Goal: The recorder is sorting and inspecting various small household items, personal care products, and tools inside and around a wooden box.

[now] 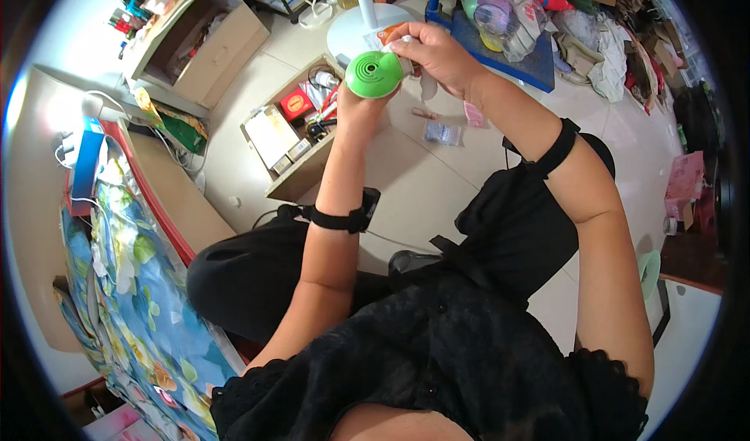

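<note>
My left hand (366, 102) holds a green rounded plastic device (373, 75) with concentric rings on its face, from below and behind. Against the right side of that device, my right hand (430, 51) pinches a white tissue or wipe (429, 86), part of which hangs below the fingers. An orange and white packet (387, 32) shows just behind the fingertips; whether it is held cannot be told. Beneath the hands, a drawer (302, 165) on the floor holds a red box (296, 104), a white box (271, 135) and cables.
A small plastic packet (443, 133) and a pink piece (474, 114) lie on the tiled floor. Behind stands a round white base (345, 37) with a pole. A blue platform (533, 66) carries bagged things at the upper right. A floral-covered bed (146, 288) is at the left.
</note>
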The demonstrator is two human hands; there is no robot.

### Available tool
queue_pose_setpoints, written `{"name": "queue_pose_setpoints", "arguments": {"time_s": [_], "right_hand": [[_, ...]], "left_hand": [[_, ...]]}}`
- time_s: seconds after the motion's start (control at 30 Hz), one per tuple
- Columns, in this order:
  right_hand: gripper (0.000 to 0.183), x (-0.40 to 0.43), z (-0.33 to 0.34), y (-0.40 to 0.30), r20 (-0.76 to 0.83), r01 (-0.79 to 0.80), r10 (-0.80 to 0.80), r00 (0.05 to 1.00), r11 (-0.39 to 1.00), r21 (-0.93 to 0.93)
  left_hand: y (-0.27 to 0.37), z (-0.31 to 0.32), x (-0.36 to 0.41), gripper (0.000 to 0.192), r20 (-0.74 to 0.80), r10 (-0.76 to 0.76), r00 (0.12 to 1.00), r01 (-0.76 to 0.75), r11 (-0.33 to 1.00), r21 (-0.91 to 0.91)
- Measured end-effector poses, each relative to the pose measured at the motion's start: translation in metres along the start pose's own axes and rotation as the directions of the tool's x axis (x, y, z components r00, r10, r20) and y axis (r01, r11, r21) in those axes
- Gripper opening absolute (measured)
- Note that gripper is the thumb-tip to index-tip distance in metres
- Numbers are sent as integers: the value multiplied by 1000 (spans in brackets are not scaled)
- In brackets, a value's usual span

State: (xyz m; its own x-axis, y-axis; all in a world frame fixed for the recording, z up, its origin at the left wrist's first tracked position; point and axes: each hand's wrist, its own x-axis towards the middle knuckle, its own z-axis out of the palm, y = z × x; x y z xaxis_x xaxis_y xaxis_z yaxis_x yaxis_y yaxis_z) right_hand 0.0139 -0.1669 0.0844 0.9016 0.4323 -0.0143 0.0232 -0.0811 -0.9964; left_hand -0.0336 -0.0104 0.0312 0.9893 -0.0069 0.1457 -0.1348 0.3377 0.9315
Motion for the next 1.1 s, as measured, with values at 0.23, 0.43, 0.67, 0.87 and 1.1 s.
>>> {"name": "queue_pose_setpoints", "arguments": {"time_s": [0.23,0.43,0.67,0.87,1.1], "right_hand": [[19,29,-22,1,-236,153,-110,966,973,172],[21,60,-90,19,-160,33,-38,986,999,-32],[16,69,-121,143,-314,-231,276,908,957,175],[16,45,-136,230,-382,-408,421,823,905,119],[32,42,-86,296,-133,-327,443,886,397,-857]], "left_hand": [[-33,-70,25,35,-332,20,943,29,989,143],[-110,-196,16,24,-508,-10,861,216,912,349],[-166,-228,13,25,-628,-72,775,548,570,612],[-171,-193,25,38,-624,-18,782,621,125,774],[-170,-181,26,30,-459,375,805,475,56,878]]}}
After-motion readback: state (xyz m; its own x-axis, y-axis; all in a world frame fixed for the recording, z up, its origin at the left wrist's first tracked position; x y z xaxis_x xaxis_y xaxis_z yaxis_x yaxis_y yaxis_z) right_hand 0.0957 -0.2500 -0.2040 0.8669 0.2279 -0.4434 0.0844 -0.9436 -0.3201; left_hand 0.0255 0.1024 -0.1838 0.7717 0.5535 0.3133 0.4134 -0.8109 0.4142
